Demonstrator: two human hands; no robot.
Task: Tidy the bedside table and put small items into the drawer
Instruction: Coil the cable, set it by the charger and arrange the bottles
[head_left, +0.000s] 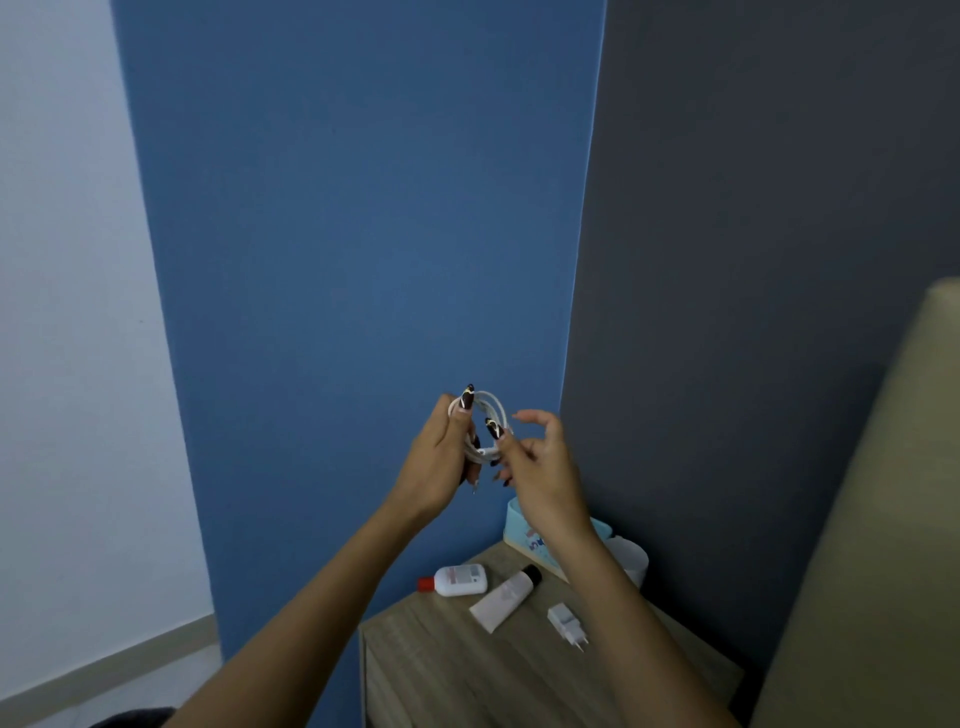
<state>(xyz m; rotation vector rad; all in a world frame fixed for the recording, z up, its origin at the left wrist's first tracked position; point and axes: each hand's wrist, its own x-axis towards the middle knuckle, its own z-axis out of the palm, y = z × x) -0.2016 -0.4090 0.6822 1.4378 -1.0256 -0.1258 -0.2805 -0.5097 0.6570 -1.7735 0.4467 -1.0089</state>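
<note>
1. Both hands were raised in front of the blue wall (363, 234), above the bench (441, 670). The left hand (441, 460) gripped a coiled white charging cable (492, 410), its fingers (461, 422) curled round one side of the loop.
2. The right hand (543, 467) pinched the opposite side of the coil between the thumb and one finger. Its other fingers were loosely spread.
3. The cable was in the air, well clear of the bench. Judged step: gathering the cable into a neat coil before stowing it.
4. On the bench, each apart from the others, lay a small white bottle with a red cap (457, 580), a white tube with a black cap (506, 597) and a white charger plug (567, 623).
5. At the back corner stood a light-blue box (519, 522). Beside it was a white, possibly cup-like container (632, 558), largely hidden by the right forearm.
6. Only the edge of the bench front showed, so I could not tell whether the drawer was open.
7. Progress was judged early. Nothing could be seen stowed. The cable, bottle, tube and plug all remained to go into the drawer.
</note>
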